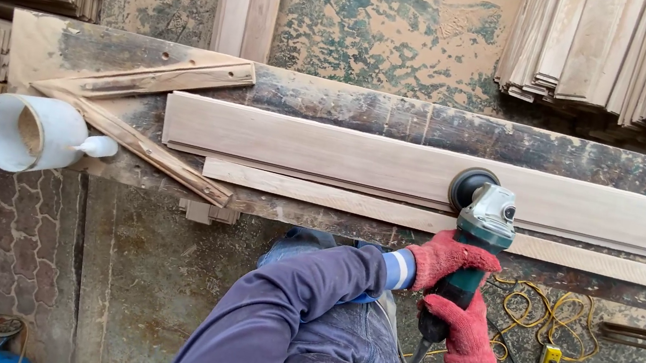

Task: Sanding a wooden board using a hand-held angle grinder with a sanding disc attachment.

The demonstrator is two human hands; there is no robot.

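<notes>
Both hands on the grinder (477,237) right now, gloves red, sleeves blue w/ white stripes at the cuffs. Left hand (447,260) is up front, fingers wrapped tight round the body of the tool just behind the head. Right hand (468,333) sits lower at the back end, fingers curled shut round the dark handle, black cord trailing out below it.

Grinder's green and grey, head pointing away from the person, its round black sanding disc (467,185) pressed flat on the long pale board (343,155). That board lies lengthwise on the workbench (334,99), running from near the middle out to the right edge of view. Disc is touching it towards the right half, close to the near edge. A thinner strip of wood (321,194) lies just beside the board on the near side, parallel.

Left end of the bench: two rough battens (160,79) meeting in a V shape, and a white plastic pipe piece (31,134) sticking out at the corner.

Beyond the bench, stacks of planks (635,57) top right, more top left, couple of short boards (248,4) on the dusty floor between. Down by the person's right side, a tangle of yellow cable (536,313) w/ a small yellow plug box (549,355) on the ground. Brick paving bottom left.
</notes>
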